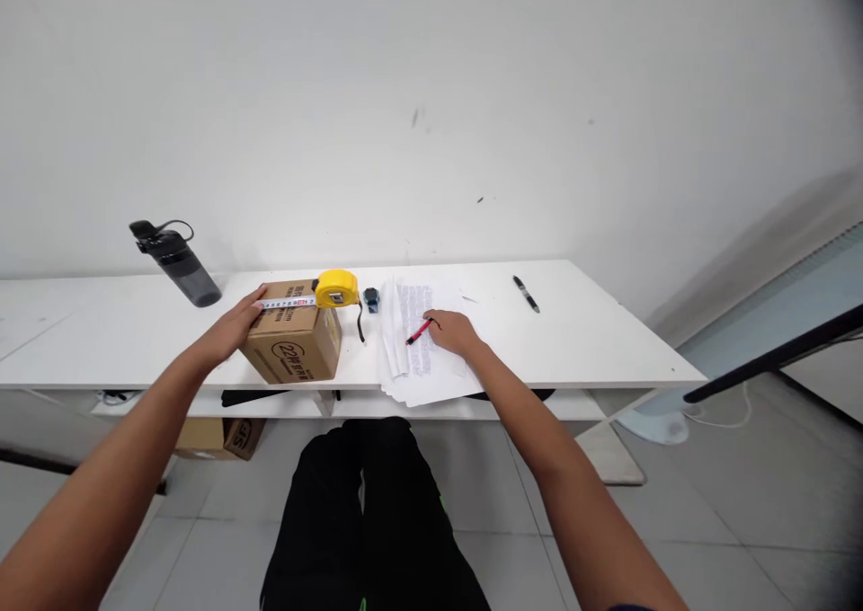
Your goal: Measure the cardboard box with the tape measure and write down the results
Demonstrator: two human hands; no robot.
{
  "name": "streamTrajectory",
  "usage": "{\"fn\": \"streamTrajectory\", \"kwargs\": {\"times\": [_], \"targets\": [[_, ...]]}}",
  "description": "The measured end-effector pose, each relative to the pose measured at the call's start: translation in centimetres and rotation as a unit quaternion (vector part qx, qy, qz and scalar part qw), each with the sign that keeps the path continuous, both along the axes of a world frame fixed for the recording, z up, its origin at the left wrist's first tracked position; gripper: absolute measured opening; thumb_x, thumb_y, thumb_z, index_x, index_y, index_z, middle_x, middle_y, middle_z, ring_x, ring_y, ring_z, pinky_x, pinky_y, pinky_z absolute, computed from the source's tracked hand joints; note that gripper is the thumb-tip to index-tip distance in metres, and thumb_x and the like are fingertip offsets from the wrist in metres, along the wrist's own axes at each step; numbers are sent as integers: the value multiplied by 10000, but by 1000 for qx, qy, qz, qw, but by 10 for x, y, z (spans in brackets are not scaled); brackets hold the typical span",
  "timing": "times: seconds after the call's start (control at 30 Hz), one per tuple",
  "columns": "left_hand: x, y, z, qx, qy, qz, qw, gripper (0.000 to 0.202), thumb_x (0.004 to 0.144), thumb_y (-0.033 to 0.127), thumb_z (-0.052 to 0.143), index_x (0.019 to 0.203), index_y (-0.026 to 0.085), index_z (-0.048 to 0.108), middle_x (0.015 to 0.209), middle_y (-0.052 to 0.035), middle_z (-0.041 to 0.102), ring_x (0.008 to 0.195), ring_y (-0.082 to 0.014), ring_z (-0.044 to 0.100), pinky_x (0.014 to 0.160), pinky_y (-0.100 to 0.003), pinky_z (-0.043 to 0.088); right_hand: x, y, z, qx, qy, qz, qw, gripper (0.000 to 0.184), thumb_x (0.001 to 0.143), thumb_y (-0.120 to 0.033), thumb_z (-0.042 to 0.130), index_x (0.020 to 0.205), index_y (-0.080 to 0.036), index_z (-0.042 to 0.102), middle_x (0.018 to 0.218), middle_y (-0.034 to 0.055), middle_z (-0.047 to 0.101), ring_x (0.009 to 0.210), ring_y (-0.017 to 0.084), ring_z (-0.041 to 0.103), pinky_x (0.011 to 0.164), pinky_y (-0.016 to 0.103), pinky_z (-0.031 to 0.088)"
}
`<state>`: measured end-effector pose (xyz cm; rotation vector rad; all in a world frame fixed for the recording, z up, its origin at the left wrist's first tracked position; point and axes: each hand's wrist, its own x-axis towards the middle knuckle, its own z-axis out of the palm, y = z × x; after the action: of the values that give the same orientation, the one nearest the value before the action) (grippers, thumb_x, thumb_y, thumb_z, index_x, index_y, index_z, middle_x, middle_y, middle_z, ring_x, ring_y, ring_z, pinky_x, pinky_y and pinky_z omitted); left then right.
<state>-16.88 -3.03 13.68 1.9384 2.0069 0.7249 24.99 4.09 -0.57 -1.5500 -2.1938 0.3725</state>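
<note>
Your left hand (229, 332) lies against the left side of the cardboard box (289, 346) on the counter (580, 350), fingertips at the end of the yellow tape measure (337, 288); whether they pinch it cannot be told. Your right hand (453, 332) grips the red pen (419, 331) over the papers (422, 386).

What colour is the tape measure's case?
The tape measure's case is yellow, seen in the head view.
</note>
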Motion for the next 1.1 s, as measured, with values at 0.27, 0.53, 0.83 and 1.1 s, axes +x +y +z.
{"fn": "streamTrajectory", "kwargs": {"times": [0.27,0.53,0.83,1.1], "targets": [[0,5,-3,-22,-56,-9,998,622,962,544,301,1528,286,315,1593,13,322,1393,-231,406,1179,-402,283,5,0,0,42,3,51,998,399,988,-255,308,1227,-160,612,1173,130,673,1027,241,627,880,361,475],[1,4,2,-49,-37,6,998,670,947,589,285,1545,289,274,1610,13,283,1377,-272,417,1134,-427,354,7,-38,16,23,297,18,954,332,885,-525,523,1032,-228,554,875,28,614,758,167,564,719,295,453],[-3,7,2,-51,1,0,999,693,938,629,249,1547,300,269,1610,36,280,1360,-259,444,1111,-375,387,6,-55,7,-112,305,22,945,365,917,-517,407,748,-227,549,653,-13,524,640,164,479,614,286,351],[-1,6,-1,-48,-37,-8,998,676,935,628,275,1541,328,273,1611,45,280,1390,-251,404,1149,-388,333,2,-55,5,-105,316,-5,943,419,840,-494,539,567,-221,376,572,-39,372,580,133,377,588,282,301]]}}
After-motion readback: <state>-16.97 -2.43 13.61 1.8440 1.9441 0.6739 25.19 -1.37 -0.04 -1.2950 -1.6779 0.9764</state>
